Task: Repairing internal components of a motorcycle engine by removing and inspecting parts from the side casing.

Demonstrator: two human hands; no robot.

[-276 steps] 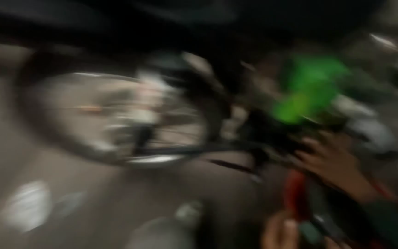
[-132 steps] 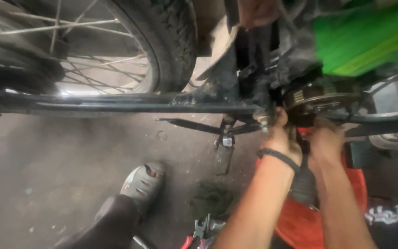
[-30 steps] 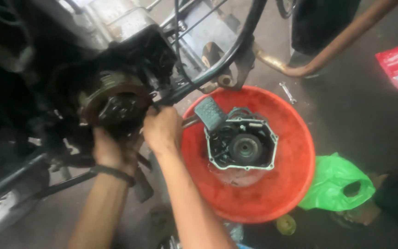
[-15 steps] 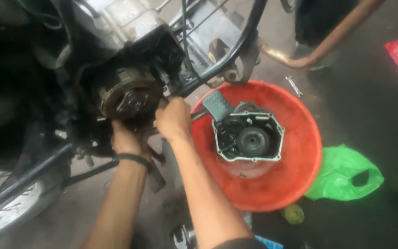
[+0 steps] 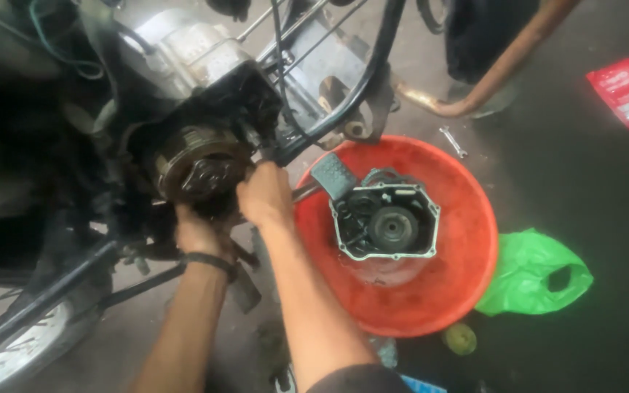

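both hands are working at the open side of a motorcycle engine (image 5: 198, 87), which is standing on a grey concrete floor (image 5: 584, 182). the round clutch assembly (image 5: 199, 171), dark and greasy, is sitting exposed in the engine case, left of centre in the view.

the left hand (image 5: 198, 234), with a dark band on the wrist, is pressing up against the underside of the clutch assembly; its fingers are curling out of sight behind the part, so cannot tell whether they are gripping anything. the right hand (image 5: 263, 195) is sitting just right of the clutch assembly, touching its edge, fingers (image 5: 250, 175) bunching narrow and closed against the case; whether anything is between them cannot be told.

just right of the right hand, a red plastic basin (image 5: 467, 269) is lying on the floor, under the black frame tubes (image 5: 358, 94). inside it the removed engine cover (image 5: 386, 222) is lying face up, grey rim, dark round hub in the middle. a footpeg (image 5: 331, 175) with a ribbed pad is hanging over the basin's near rim.

a green plastic bag (image 5: 529, 273) is touching the basin on the right. a small spanner (image 5: 453, 141) is lying beyond the basin, a red box (image 5: 624, 91) well apart at the far right. a rusty exhaust pipe (image 5: 504, 65) is crossing above. a spoked wheel (image 5: 16, 342) is showing bottom left.
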